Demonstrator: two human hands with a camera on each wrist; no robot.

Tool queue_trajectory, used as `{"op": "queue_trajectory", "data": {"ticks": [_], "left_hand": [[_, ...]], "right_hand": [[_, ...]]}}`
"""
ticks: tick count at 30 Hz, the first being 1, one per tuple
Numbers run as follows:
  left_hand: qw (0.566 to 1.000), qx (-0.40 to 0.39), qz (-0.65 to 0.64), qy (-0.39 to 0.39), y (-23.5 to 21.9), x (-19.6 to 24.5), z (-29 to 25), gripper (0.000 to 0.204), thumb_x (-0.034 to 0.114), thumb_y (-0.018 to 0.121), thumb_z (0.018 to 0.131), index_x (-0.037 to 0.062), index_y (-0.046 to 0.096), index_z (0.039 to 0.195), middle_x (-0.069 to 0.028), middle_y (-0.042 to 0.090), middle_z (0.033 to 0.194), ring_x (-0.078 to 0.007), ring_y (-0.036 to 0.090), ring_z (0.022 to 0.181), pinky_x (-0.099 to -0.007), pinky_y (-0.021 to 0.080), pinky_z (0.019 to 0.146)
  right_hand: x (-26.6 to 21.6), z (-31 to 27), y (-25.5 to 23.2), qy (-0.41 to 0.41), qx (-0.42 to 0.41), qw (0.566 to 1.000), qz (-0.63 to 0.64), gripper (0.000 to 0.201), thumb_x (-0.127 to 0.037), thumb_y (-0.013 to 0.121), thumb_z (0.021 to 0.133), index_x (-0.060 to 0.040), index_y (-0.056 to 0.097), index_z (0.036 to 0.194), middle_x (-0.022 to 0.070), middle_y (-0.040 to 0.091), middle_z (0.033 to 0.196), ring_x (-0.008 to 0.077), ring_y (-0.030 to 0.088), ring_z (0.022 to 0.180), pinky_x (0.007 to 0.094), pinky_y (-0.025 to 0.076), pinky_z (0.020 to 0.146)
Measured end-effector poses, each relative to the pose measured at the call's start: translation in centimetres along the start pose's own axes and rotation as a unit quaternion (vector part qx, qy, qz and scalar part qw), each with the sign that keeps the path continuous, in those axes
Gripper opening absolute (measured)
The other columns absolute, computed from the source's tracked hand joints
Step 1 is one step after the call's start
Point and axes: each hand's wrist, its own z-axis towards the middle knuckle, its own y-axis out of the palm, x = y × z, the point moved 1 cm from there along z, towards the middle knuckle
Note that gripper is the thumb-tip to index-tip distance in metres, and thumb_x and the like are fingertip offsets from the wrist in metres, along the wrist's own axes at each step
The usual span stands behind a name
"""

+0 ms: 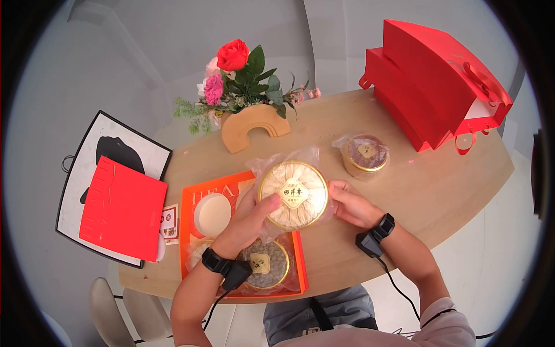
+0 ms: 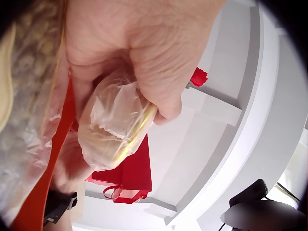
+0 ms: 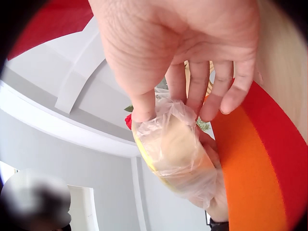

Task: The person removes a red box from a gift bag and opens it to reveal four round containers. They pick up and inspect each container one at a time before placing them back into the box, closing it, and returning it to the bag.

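Above the wooden table (image 1: 439, 202), the left hand (image 1: 248, 221) grips a round gold-rimmed tub (image 1: 293, 209), thumb on top, while the right hand (image 1: 354, 206) pinches its crinkly plastic wrap (image 3: 178, 144), which looks slippery, so the light-looking tub seems best held by its stiff sides.

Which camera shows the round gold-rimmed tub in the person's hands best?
The head view: there the gold-rimmed tub turns its top to the camera, label included. The left wrist view shows its side under plastic wrap, plus some gold rim; the right wrist view likewise shows its wrapped side. Neither shows the label.
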Motion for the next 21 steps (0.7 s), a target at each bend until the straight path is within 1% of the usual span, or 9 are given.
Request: {"op": "queue_trajectory", "data": {"ticks": [3,5,6,8,9,11,14,17,21], "left_hand": [[1.000,0.010,-0.011,-0.003,0.1,-0.1,0.2,0.060,0.021,0.061,0.100,-0.0019,0.037,0.149,-0.0113,0.054,0.142,-0.0177,0.054,0.127,-0.0340,0.045,0.107],[1.000,0.006,-0.009,0.018,0.3,0.0,0.2,0.057,0.020,0.058,0.101,-0.0010,0.037,0.150,-0.0112,0.054,0.141,-0.0180,0.054,0.127,-0.0343,0.045,0.107],[1.000,0.004,-0.010,0.018,0.4,0.1,0.2,0.057,0.020,0.058,0.101,-0.0010,0.037,0.150,-0.0112,0.054,0.141,-0.0180,0.054,0.127,-0.0343,0.045,0.107],[1.000,0.003,-0.007,0.008,0.5,0.3,0.1,0.056,0.019,0.057,0.102,-0.0004,0.037,0.150,-0.0111,0.054,0.141,-0.0181,0.054,0.128,-0.0346,0.045,0.107],[1.000,0.002,-0.008,0.008,0.5,0.4,0.1,0.056,0.019,0.057,0.102,-0.0004,0.037,0.150,-0.0111,0.054,0.141,-0.0181,0.054,0.128,-0.0346,0.045,0.107],[1.000,-0.003,-0.009,0.011,0.5,0.4,0.1,0.055,0.018,0.056,0.102,-0.0005,0.037,0.150,-0.0111,0.054,0.141,-0.0180,0.054,0.128,-0.0344,0.045,0.107],[1.000,0.003,-0.014,0.006,0.6,0.5,0.0,0.055,0.017,0.056,0.102,-0.0008,0.037,0.150,-0.0110,0.054,0.141,-0.0175,0.054,0.128,-0.0340,0.046,0.107],[1.000,0.006,-0.013,0.007,0.4,0.3,0.0,0.054,0.017,0.055,0.102,-0.0013,0.037,0.149,-0.0109,0.054,0.141,-0.0171,0.055,0.127,-0.0338,0.046,0.106],[1.000,0.007,-0.018,0.003,0.5,0.4,0.0,0.053,0.017,0.055,0.102,-0.0017,0.038,0.148,-0.0111,0.055,0.141,-0.0170,0.055,0.126,-0.0339,0.047,0.106]], "right_hand": [[-0.5,0.4,-0.4,-0.037,0.046,0.997,-0.052,0.035,-0.030,0.062,0.102,-0.0025,0.063,0.125,0.0005,0.069,0.113,0.0097,0.064,0.098,0.0272,0.051,0.089],[-1.9,0.5,-0.7,-0.212,0.171,0.896,-0.351,0.024,-0.023,0.072,0.094,-0.0037,0.070,0.109,-0.0021,0.068,0.093,0.0058,0.059,0.079,0.0233,0.047,0.071],[-2.6,0.4,-0.7,-0.212,0.172,0.896,-0.352,0.024,-0.023,0.072,0.094,-0.0037,0.070,0.109,-0.0021,0.068,0.093,0.0058,0.059,0.079,0.0233,0.047,0.071],[-4.7,0.0,-0.7,-0.262,0.314,0.714,-0.569,0.016,-0.016,0.077,0.086,-0.0029,0.072,0.094,-0.0016,0.065,0.076,0.0054,0.056,0.069,0.0241,0.043,0.059],[-5.3,0.0,-1.5,-0.262,0.315,0.713,-0.569,0.016,-0.016,0.077,0.086,-0.0029,0.072,0.094,-0.0016,0.065,0.076,0.0054,0.056,0.069,0.0241,0.043,0.059],[-6.1,0.1,-3.4,-0.157,0.340,0.773,-0.512,0.015,-0.015,0.076,0.085,-0.0019,0.070,0.083,-0.0006,0.061,0.064,0.0061,0.054,0.059,0.0253,0.042,0.055],[-7.3,-0.5,-3.4,-0.056,0.348,0.785,-0.509,0.019,-0.018,0.077,0.084,-0.0015,0.068,0.084,-0.0010,0.061,0.058,0.0066,0.055,0.055,0.0251,0.043,0.055],[-7.8,-0.8,-2.4,-0.030,0.348,0.814,-0.464,0.021,-0.020,0.077,0.084,-0.0014,0.067,0.087,0.0003,0.063,0.057,0.0071,0.058,0.056,0.0252,0.045,0.056],[-7.5,-0.6,-3.1,-0.076,0.348,0.786,-0.505,0.022,-0.019,0.076,0.085,-0.0008,0.067,0.091,0.0030,0.068,0.066,0.0081,0.063,0.061,0.0251,0.048,0.059]]}}
